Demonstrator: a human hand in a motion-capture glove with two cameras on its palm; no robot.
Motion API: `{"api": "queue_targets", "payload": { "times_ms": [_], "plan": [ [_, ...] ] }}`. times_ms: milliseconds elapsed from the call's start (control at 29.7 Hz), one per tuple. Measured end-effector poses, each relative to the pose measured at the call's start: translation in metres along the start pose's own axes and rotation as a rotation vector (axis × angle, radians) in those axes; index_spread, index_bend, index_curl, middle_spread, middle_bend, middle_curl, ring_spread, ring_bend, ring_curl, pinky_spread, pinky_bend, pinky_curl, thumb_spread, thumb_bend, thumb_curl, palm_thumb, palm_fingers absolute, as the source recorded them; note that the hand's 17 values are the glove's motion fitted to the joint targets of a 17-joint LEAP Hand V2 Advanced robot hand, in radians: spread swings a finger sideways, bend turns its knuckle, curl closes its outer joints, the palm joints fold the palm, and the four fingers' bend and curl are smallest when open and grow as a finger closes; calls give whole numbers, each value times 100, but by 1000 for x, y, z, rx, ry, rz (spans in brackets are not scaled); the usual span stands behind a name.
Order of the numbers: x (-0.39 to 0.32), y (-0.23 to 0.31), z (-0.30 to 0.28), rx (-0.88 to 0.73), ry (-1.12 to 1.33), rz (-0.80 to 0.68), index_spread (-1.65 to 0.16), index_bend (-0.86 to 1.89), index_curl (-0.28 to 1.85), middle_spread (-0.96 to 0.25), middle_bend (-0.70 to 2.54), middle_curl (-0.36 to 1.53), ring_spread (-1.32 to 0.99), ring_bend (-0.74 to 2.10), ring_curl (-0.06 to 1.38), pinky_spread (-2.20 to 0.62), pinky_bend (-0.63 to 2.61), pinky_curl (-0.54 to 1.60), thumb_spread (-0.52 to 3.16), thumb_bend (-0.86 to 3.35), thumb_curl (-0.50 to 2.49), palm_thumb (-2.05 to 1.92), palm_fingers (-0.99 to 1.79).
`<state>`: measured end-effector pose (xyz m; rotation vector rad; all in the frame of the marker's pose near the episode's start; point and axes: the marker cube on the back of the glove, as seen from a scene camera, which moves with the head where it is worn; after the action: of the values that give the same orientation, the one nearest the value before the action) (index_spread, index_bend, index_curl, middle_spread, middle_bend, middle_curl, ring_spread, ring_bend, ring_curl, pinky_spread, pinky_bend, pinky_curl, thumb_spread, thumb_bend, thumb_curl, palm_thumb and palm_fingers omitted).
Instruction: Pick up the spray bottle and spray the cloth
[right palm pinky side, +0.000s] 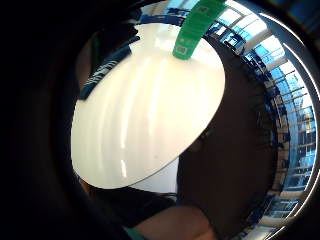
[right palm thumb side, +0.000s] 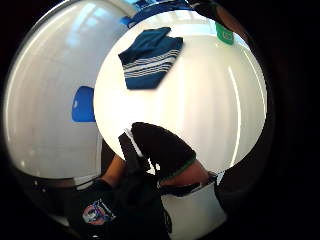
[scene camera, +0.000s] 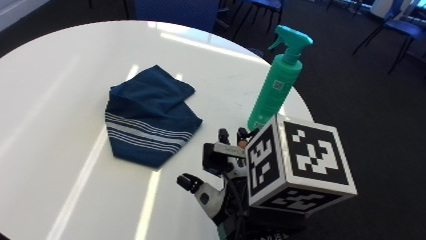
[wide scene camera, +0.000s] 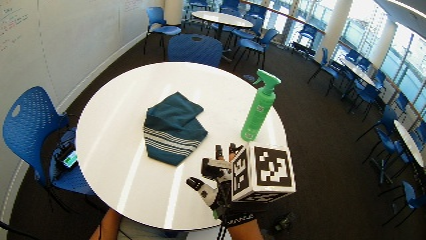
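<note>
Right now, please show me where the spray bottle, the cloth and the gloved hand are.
spray bottle (scene camera: 276, 90): outside view, on its green body.
cloth (scene camera: 148, 117): outside view, on its blue middle.
gloved right hand (scene camera: 223, 157): outside view, on its fingers.

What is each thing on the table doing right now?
spray bottle: standing upright near the table's edge, not held.
cloth: lying crumpled on the table, apart from the bottle.
right hand: over the table just short of the bottle, fingers straight, holding nothing.
table: round, white, glossy.

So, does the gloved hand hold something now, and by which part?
Nothing is held. The gloved right hand is above the table, fingers straight, near the upright spray bottle but not touching it.
</note>
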<state>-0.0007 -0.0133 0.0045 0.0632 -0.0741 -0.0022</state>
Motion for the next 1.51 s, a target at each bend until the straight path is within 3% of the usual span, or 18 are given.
{"api": "queue_targets", "payload": {
  "times_ms": [303,538,1076,1345,1513],
  "plan": [
    [16,-31,-12,164,-76,66,-42,14,30,-4,20,30,0,34,28,18,18,30,107,-2,26,28,44],
    [37,-59,-22,263,-281,115,-41,14,28,-4,23,32,-1,40,30,18,18,30,109,-1,27,31,54],
    [78,-114,-25,365,-621,122,-39,15,28,-4,26,35,-3,39,31,16,19,31,118,0,31,46,66],
    [103,-140,-22,426,-716,236,-37,16,30,-4,28,37,-4,31,31,15,20,32,120,2,34,56,70],
    [120,-163,-16,383,-818,319,-37,18,32,-3,22,36,-4,24,30,15,23,34,118,2,36,62,67]
  ]
}}
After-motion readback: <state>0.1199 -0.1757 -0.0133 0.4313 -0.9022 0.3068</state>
